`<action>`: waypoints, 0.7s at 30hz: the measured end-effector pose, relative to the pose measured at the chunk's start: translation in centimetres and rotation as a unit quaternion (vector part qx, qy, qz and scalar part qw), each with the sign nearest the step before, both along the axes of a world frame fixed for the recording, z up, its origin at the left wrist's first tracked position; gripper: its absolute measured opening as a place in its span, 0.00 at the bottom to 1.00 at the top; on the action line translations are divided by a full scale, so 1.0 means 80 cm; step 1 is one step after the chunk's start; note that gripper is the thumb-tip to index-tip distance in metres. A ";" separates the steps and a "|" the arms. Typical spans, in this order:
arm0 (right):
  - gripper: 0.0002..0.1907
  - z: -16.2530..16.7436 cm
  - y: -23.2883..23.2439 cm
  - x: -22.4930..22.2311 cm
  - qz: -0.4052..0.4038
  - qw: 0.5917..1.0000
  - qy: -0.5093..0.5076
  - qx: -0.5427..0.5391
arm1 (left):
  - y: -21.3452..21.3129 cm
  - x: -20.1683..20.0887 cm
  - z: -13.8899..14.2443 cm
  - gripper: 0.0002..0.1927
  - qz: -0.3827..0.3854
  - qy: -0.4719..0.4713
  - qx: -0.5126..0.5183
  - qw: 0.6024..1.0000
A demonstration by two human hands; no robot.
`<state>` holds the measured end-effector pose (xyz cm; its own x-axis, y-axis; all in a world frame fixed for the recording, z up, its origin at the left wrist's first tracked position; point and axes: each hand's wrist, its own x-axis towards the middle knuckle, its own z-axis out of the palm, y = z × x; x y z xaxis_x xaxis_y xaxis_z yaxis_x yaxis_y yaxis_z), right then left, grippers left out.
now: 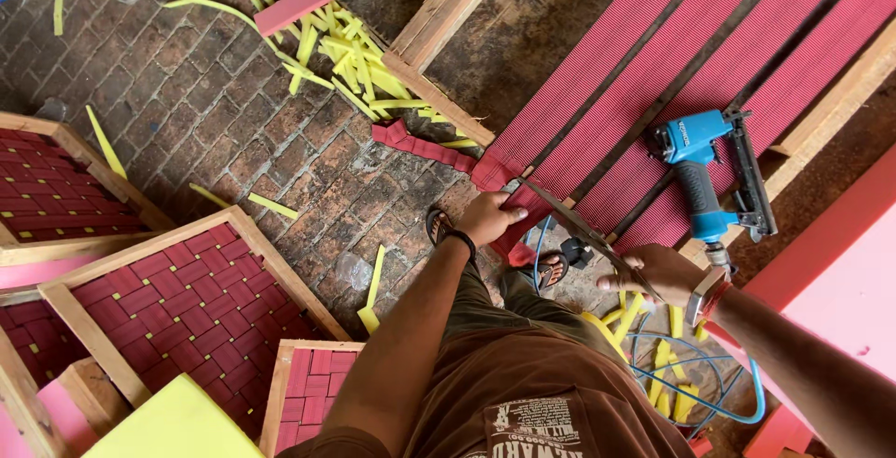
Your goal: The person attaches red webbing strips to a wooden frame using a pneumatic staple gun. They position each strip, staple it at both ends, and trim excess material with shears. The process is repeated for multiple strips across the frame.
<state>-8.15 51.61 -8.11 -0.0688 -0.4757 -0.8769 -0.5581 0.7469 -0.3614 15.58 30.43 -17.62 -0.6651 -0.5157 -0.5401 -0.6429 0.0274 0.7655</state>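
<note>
From the head view, the left hand (487,218) pinches the loose end of a red webbing strap (523,211) where it hangs over the edge of a wooden frame (439,94), fingers closed on the fabric. The right hand (665,273) grips the handles of a pair of long scissors (583,229), whose blades reach up and left to the strap end just beside the left hand. More red straps (672,66) run side by side across the frame. A blue pneumatic staple gun (705,173) lies on those straps, near the right hand, with a blue air hose (719,388) coiling below. Yellow foam offcuts (336,47) litter the brick floor (205,112). Woven red frames (187,309) stand to the left.
</note>
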 end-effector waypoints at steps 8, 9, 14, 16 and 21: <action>0.25 0.016 -0.012 -0.002 -0.043 0.999 -0.006 0.003 | -0.002 0.000 -0.007 0.25 -0.001 0.008 0.029 1.000; 0.24 0.015 -0.017 0.004 -0.084 0.996 -0.039 -0.013 | -0.001 0.000 -0.008 0.25 0.001 0.007 0.040 0.999; 0.30 0.021 -0.044 0.015 -0.021 1.000 -0.019 -0.005 | 0.001 0.000 -0.017 0.32 -0.003 0.074 -0.082 0.994; 0.27 0.032 -0.043 0.015 -0.032 0.999 -0.004 -0.009 | -0.002 0.003 -0.020 0.25 -0.012 0.015 -0.042 0.999; 0.25 0.043 -0.053 0.029 -0.094 0.995 -0.035 -0.010 | -0.010 0.001 -0.011 0.26 -0.028 0.075 -0.094 0.992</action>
